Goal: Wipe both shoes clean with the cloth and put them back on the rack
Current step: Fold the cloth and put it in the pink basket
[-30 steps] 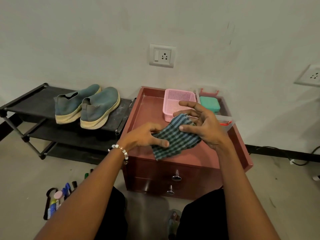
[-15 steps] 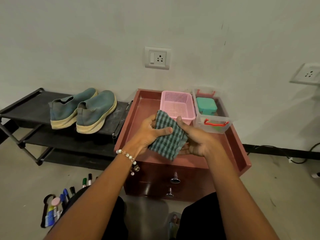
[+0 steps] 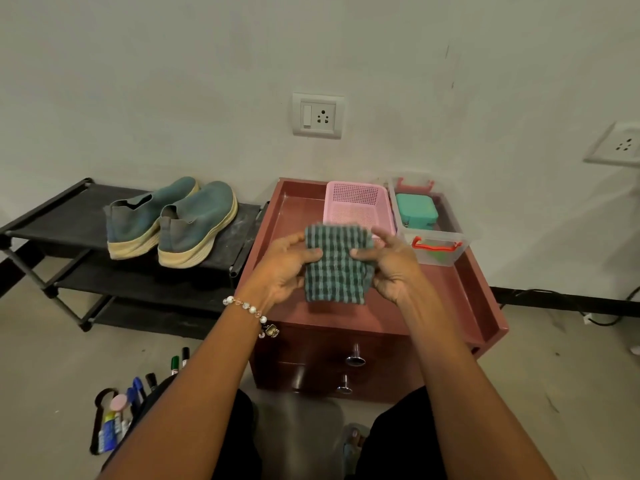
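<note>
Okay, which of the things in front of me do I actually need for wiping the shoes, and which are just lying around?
Needed for the job:
checked cloth, held by left hand and right hand
two blue shoes
black rack they sit on

Just lying around:
pink basket
clear box with teal case
red drawer unit
markers on the floor

I see open air from my hands [image 3: 346, 268] left to the shoes [image 3: 173, 220]; basket [image 3: 356, 202] and box [image 3: 429, 230] crowd the bench's [image 3: 450, 289] back right.
</note>
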Available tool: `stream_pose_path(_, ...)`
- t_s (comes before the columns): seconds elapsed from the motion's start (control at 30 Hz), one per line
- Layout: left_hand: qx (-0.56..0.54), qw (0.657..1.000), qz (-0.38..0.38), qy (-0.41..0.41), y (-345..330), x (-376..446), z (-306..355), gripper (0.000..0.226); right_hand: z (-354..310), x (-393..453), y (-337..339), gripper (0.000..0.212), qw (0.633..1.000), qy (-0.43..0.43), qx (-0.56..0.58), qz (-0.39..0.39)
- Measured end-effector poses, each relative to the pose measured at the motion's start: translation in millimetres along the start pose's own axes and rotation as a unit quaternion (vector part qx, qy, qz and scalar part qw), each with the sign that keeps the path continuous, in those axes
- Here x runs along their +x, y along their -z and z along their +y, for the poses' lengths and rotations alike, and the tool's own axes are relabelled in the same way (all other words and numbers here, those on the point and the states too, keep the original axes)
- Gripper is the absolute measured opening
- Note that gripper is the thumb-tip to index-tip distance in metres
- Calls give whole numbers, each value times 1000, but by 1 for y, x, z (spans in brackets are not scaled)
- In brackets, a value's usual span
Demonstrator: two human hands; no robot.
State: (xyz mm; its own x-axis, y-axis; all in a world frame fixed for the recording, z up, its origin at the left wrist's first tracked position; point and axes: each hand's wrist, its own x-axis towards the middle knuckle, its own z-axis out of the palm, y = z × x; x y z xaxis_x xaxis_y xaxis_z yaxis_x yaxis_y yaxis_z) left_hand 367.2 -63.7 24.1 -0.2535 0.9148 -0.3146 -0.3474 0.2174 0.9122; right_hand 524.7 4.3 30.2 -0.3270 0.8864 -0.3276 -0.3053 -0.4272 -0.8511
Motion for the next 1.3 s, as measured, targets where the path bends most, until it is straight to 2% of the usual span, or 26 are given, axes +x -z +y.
stream_pose_path(0.07, -27, 997, -30, -67, 3, 1, 8, 34, -10, -2, 5, 81, 993, 90, 32, -77)
stream_pose_path(0.13, -24, 993, -52, -99, 7, -1, 14, 25, -18, -8, 8, 74, 984, 131, -20, -123)
stream_pose_path(0.2, 16, 995, -44, -89, 11, -3, 14, 28, -15, -6, 9, 58, 975, 148, -128, -101)
stream_pose_path(0.27, 6, 998, -31, -56, 13, -1, 12, 27, -9, -2, 10, 48, 968, 164, -180, -61)
stream_pose_path(0.37, -116, 992, -47, -25, 15, -1, 15, 24, -11, 2, 13, 43, 976, 176, -124, -40)
stream_pose_path(0.4, -127, 990, -54, -23, 15, -1, 15, 32, -12, 2, 14, 42, 977, 179, -108, -40)
stream_pose_path(0.5, -61, 997, -48, -18, 7, -1, 6, 62, -9, 0, 11, 36, 978, 167, -115, -46)
stream_pose_path(0.57, -35, 999, -13, -25, 0, 3, -1, 71, -10, 0, 10, 34, 988, 126, -71, -58)
stream_pose_path(0.67, -51, 997, 11, -55, -3, 8, -2, 77, -15, 2, 16, 29, 992, 76, 5, -103)
stream_pose_path(0.7, -59, 996, 12, -61, -4, 9, -2, 78, -13, 4, 19, 31, 990, 71, -26, -116)
stream_pose_path(0.8, -82, 994, 26, -64, -6, 11, -1, 78, 4, 13, 20, 64, 966, 49, -202, -155)
stream_pose_path(0.83, -92, 993, 32, -64, -4, 13, 0, 78, 9, 16, 18, 71, 961, 40, -223, -158)
stream_pose_path(0.9, -107, 991, 32, -67, -1, 19, 4, 77, 11, 20, 11, 73, 974, 43, -195, -108)
stream_pose_path(1.07, -97, 990, 34, -97, -4, 52, 26, 51, -13, 57, -8, 45, 995, 81, -51, -1)
stream_pose_path(1.2, -88, 990, 50, -94, -2, 97, 38, 39, -49, 120, -20, 24, 995, 96, 18, 31)
stream_pose_path(1.3, -80, 991, 72, -82, 6, 131, 33, 34, -56, 177, -21, 28, 997, 54, 19, 58)
